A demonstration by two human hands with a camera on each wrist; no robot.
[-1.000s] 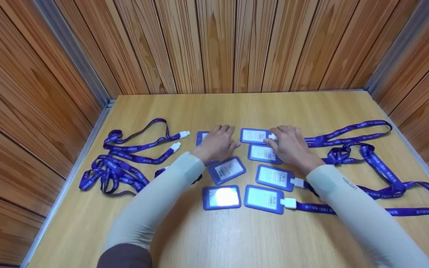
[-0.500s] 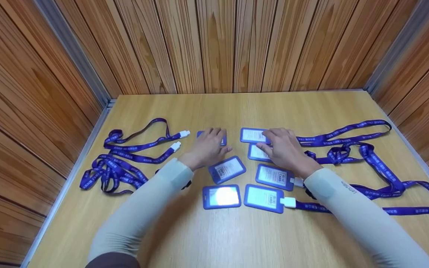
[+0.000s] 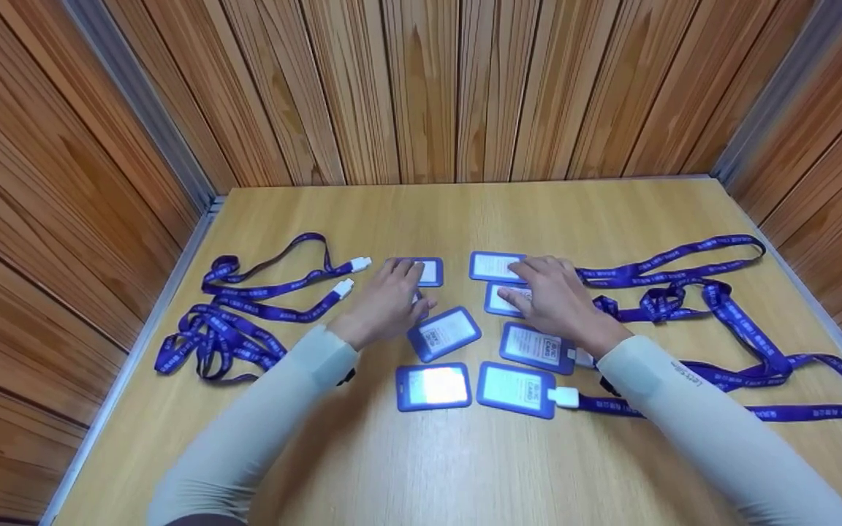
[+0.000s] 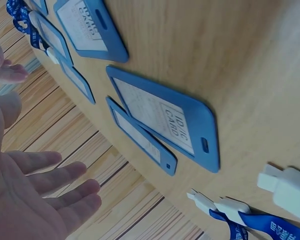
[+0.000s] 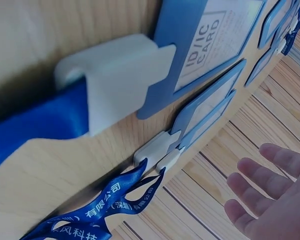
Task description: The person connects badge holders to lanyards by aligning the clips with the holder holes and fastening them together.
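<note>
Badge holders (image 4: 200, 130) smooth plastic; lanyards (image 5: 55, 117) cloth; clips (image 5: 115, 82) smooth plastic; tabletop (image 3: 421, 467) smooth wood.

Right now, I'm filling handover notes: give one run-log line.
left hand: empty, above blue rectangular card holders; right hand: empty, above matching holders; left-side purple lanyards: white clips unattached; right-side lanyards: clipped

Plank walls (image 3: 428, 88) around a tabletop (image 3: 450, 467)
Walls at nine, twelve and three o'clock; grey metal corner strips (image 3: 145, 102) at ten and two.
</note>
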